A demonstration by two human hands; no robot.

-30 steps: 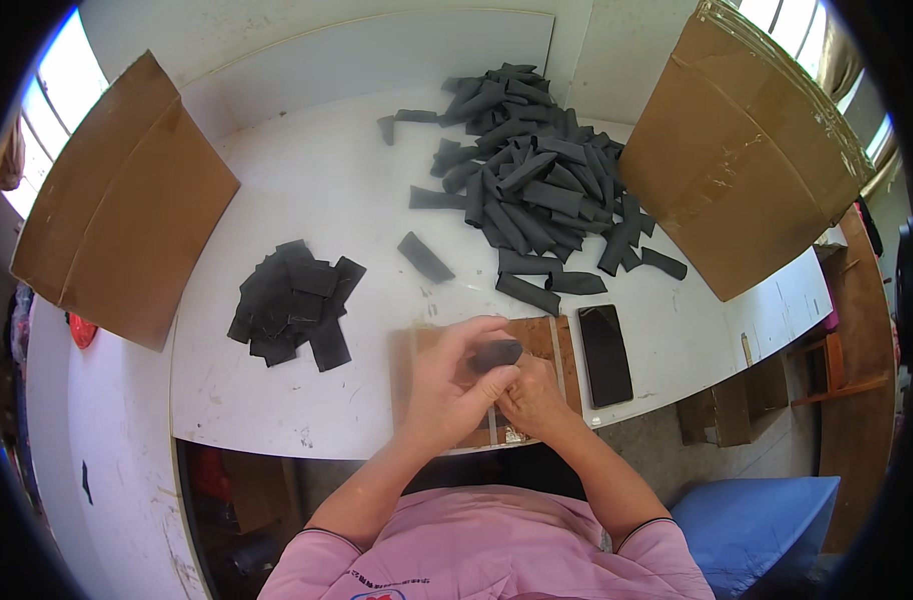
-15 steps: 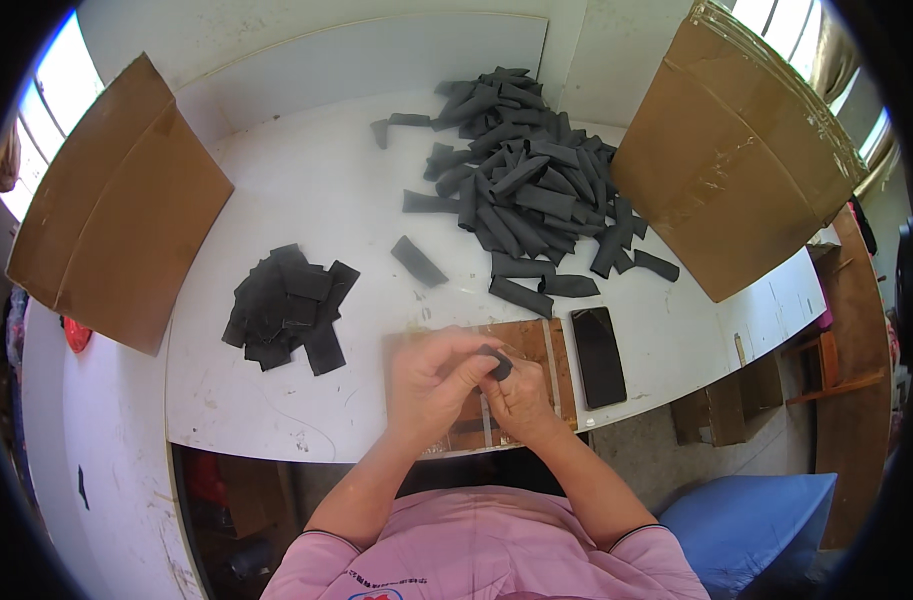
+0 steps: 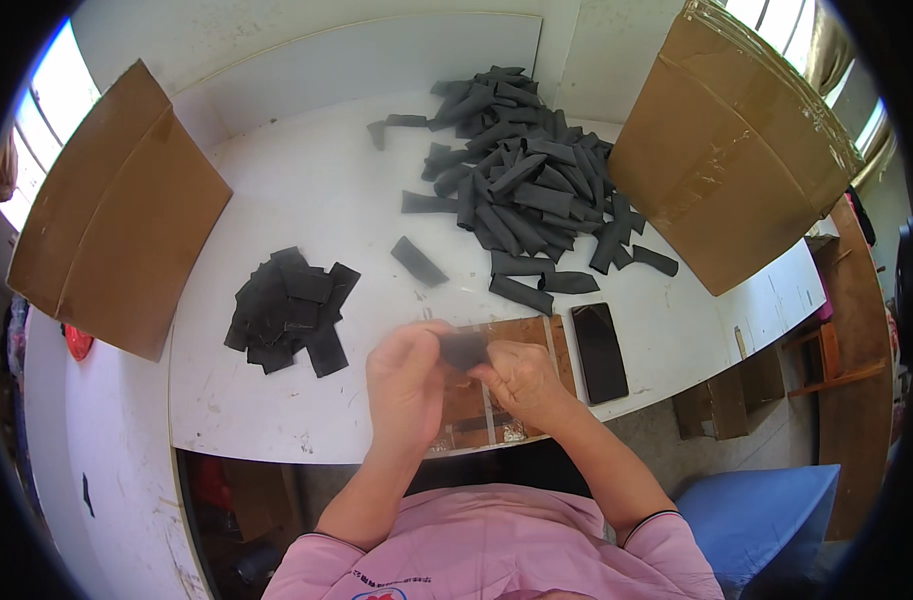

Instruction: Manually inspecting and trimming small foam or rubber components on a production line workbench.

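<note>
The scene is viewed by a wide fisheye camera worn on the head, the left one of a side-by-side pair. The lens is aimed down and forward over the surface (image 3: 306, 200) from above the wearer's torso (image 3: 486, 540), which is cropped at six o'clock. The left fingers (image 3: 426, 333) and right fingers (image 3: 511, 358) are framed at close range, just below centre. The back panel (image 3: 456, 45) is shown farther off at twelve, and windows (image 3: 59, 115) are caught at ten and two. Straight edges are bowed, and the corners are blackened.
</note>
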